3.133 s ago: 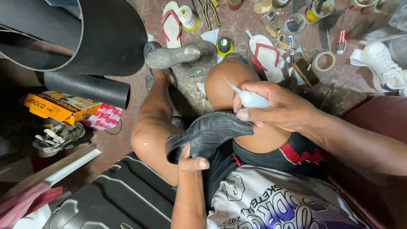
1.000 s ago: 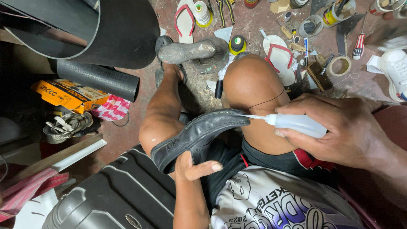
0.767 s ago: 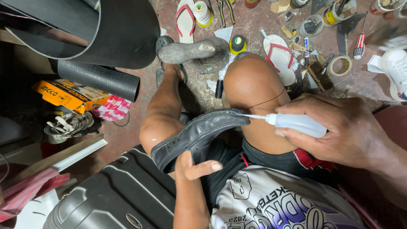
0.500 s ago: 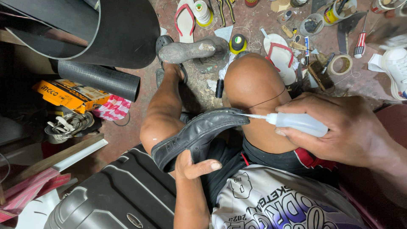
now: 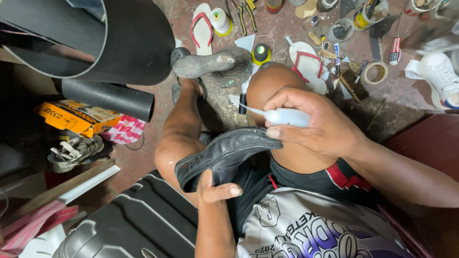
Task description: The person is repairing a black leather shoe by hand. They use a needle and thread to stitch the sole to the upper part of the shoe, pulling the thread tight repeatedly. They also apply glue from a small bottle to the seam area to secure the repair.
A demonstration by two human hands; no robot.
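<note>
A black leather shoe (image 5: 224, 155) lies across my lap between my bare knees, held from below by my left hand (image 5: 215, 191), thumb on its heel end. My right hand (image 5: 318, 126) grips a small white squeeze bottle (image 5: 287, 117) with a long thin nozzle. The nozzle points left, away from the shoe, with its tip over my knee. My right fingertips rest on the shoe's toe end.
A metal shoe last stand (image 5: 203, 64) stands on the floor ahead. Red-strapped flip-flops (image 5: 306, 64), tape rolls (image 5: 375, 71), tools and cans litter the floor. Black rubber rolls (image 5: 110, 95) and an orange box (image 5: 76, 117) sit left, a black ribbed case (image 5: 138, 224) lower left, a white sneaker (image 5: 442, 76) right.
My right hand has swung the bottle up and left, so the nozzle has lifted off the shoe's edge and now points over my knee. The left hand keeps its hold on the shoe.
</note>
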